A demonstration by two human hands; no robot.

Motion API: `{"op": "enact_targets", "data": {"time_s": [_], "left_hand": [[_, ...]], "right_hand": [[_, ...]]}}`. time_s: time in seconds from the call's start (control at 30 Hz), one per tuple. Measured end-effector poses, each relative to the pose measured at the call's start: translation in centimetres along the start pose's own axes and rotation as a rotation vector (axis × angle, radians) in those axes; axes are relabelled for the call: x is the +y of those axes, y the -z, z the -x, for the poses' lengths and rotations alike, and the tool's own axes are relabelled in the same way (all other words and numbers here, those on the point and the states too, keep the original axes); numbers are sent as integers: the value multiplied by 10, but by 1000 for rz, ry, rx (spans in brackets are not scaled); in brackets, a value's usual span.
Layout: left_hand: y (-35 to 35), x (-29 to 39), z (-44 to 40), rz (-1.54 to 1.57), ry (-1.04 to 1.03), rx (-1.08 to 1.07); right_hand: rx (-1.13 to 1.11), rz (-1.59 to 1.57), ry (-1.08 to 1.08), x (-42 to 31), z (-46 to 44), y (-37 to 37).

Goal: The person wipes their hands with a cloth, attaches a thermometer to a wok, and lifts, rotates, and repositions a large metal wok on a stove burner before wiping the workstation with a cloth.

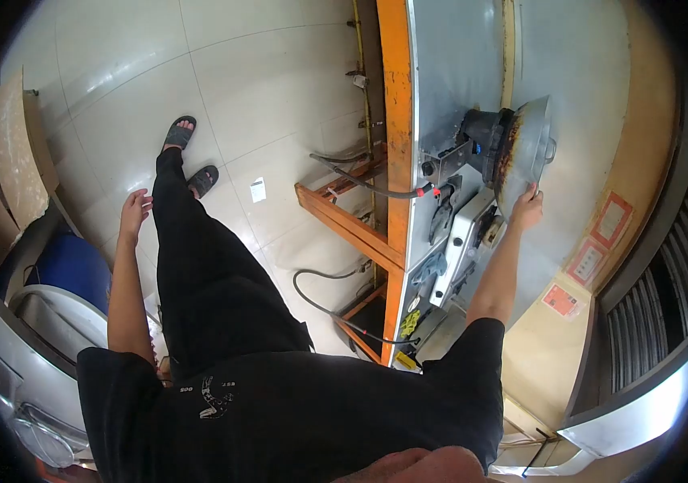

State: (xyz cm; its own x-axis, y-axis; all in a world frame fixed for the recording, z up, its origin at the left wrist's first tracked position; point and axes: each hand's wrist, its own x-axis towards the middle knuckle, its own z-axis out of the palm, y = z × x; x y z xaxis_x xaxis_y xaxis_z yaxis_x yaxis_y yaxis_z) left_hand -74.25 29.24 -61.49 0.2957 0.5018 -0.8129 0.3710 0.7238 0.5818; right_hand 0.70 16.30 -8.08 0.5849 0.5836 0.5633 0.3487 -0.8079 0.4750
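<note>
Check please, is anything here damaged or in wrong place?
A small white paper lies on the beige tiled floor, like litter. The orange-painted table frame looks chipped and worn. The round grey metal pan is stained brown, perhaps scorched.

No text can be read surely; the red wall stickers (561,300) near the right hand's (528,208) grip, the shirt (304,410) print and the floor label (258,190), well apart from it, are too small or blurred.
</note>
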Motion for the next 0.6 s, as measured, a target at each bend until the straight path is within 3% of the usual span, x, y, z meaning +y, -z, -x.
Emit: {"op": "enact_targets", "data": {"time_s": [0.23, 0.4, 0.6], "left_hand": [[19, -19, 12, 3, 41, 29], [47, -47, 21, 112, 233, 57], [57, -52, 22, 62, 262, 82]], "right_hand": [[-67, -7, 36, 16, -2, -7], [-88, -198, 13, 13, 7, 15], [-72, -94, -45, 12, 5, 7]]}}
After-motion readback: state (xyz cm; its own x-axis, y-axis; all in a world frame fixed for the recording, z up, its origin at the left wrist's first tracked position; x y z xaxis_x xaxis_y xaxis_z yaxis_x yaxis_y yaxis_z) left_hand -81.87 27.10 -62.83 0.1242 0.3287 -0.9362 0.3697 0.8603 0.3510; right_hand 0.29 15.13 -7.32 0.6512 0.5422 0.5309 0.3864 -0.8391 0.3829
